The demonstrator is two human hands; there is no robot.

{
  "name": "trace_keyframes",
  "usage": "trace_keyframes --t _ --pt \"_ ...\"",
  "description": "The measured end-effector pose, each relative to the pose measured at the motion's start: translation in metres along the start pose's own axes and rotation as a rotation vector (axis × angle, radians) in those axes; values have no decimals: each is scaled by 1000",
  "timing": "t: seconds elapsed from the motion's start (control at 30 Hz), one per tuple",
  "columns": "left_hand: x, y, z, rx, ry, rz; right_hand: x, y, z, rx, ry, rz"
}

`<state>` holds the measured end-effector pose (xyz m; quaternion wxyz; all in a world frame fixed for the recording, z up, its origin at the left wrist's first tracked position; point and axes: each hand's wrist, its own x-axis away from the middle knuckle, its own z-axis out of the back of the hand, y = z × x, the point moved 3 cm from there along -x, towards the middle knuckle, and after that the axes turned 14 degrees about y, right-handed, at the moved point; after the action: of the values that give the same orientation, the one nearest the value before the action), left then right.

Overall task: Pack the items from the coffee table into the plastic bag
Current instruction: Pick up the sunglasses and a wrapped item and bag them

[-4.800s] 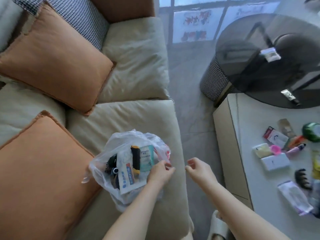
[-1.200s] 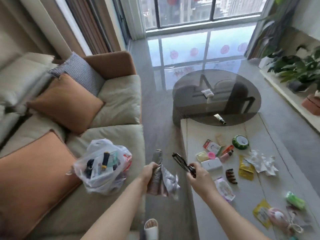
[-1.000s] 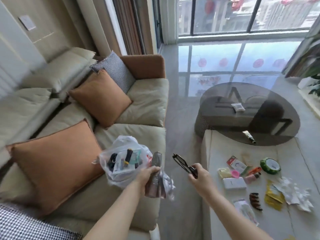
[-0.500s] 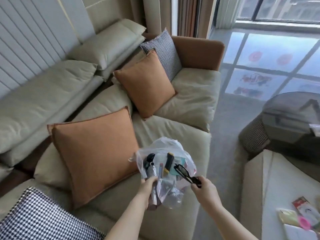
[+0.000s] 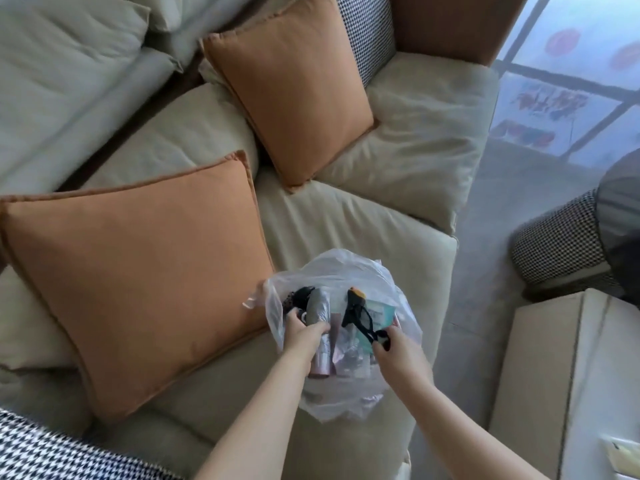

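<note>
A person leans over a beige sofa (image 5: 363,220) where 2 orange cushions (image 5: 138,268) rest at the left. The left hand (image 5: 304,332) grips a silvery packet (image 5: 318,308) over the open mouth of the clear plastic bag (image 5: 346,268), which sits on the seat just right of the near cushion. The right hand (image 5: 398,348) pinches a pair of black glasses (image 5: 360,318) above the bag. At the near right stands a corner of the coffee table (image 5: 554,375).
</note>
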<state>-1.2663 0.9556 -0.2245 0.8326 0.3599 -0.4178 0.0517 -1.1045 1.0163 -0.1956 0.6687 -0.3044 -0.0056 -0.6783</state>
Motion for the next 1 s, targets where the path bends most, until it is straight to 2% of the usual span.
trace_keyframes --t 0.1,0.2,0.3,0.43,0.53,0.7,0.83,1.0 --pt "-18 6 -20 -198 87 -190 -18 1 -18 86 61 54" --pt "-19 4 -37 -578 44 -415 -21 1 -37 164 -22 163" --pt "-20 -13 -50 -822 -56 -461 -15 3 -47 234 -106 242" --pt "-23 -13 -49 -982 -57 -487 -14 12 -41 239 -111 288" --pt "-23 -8 -42 -1049 -21 -538 -14 18 -25 170 -84 262" --pt "2 -1 -34 -1015 116 -700 -1 36 1 131 -52 209" --pt "36 -1 -43 -976 -57 -756 20 65 19 119 -24 79" --pt "91 -20 -74 -1140 -275 -856 47 114 45 107 30 -94"
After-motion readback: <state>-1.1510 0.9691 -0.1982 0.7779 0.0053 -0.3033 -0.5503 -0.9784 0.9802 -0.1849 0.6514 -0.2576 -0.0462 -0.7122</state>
